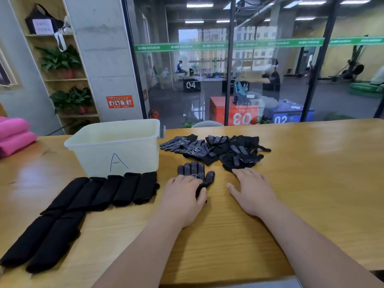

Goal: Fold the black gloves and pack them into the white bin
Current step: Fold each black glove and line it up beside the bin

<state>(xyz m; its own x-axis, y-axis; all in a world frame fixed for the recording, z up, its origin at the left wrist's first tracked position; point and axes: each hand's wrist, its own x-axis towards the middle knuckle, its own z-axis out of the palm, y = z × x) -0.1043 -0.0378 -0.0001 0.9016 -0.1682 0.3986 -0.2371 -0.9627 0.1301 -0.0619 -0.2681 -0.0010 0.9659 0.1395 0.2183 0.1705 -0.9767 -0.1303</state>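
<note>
One black glove (196, 173) is laid flat, dotted side up, under the left hand (182, 196), by which its cuff is gripped. The right hand (252, 190) is spread flat on the worktop (311, 183), fingertips touching the unfolded pile (218, 148) beyond. Folded gloves (124, 190) are rowed left of the left hand; none is judged packed. The white bin (93, 154) beyond them is marked "A"
</note>
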